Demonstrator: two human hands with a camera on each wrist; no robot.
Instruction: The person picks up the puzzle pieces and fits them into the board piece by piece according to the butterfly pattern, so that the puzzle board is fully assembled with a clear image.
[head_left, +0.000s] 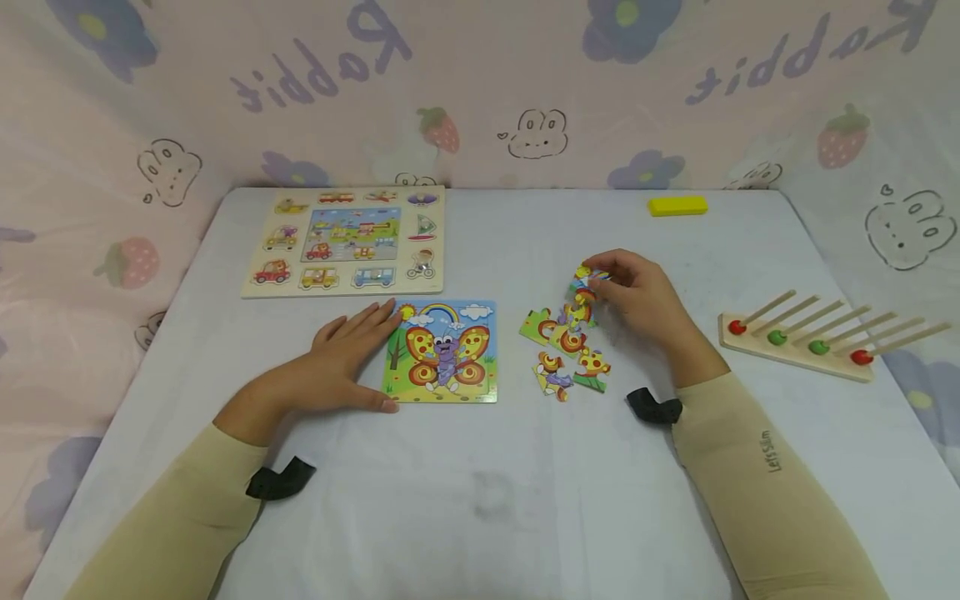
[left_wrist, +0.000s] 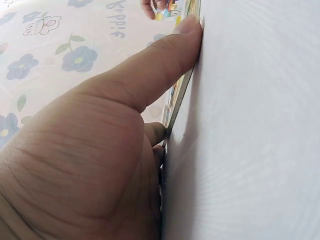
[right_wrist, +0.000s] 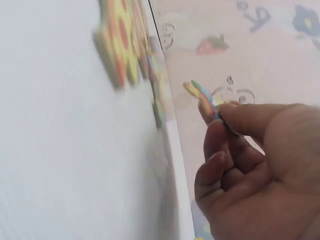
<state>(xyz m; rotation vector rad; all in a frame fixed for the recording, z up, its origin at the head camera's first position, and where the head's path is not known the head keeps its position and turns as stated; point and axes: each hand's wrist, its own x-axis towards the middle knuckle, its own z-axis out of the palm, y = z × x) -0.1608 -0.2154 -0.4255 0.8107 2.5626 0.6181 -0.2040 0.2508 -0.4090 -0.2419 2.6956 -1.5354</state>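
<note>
A square butterfly puzzle board (head_left: 442, 354) lies flat on the white table. My left hand (head_left: 337, 362) rests along its left side with fingers spread and straight, fingertips and thumb touching its edge; the left wrist view shows the thumb (left_wrist: 165, 60) against the board's rim. To the right of the board, several loose jigsaw pieces (head_left: 567, 342) lie in a loose cluster. Above the far end of this cluster, my right hand (head_left: 637, 296) pinches one colourful jigsaw piece (right_wrist: 202, 97) between thumb and fingers, raised off the table.
A wooden vehicle puzzle board (head_left: 255, 283) lies at the back left. The back right holds a yellow block (head_left: 677, 206). On the right stands a wooden peg rack (head_left: 795, 348) with red and green beads on its base. Patterned cloth (head_left: 480, 75) hangs behind the table.
</note>
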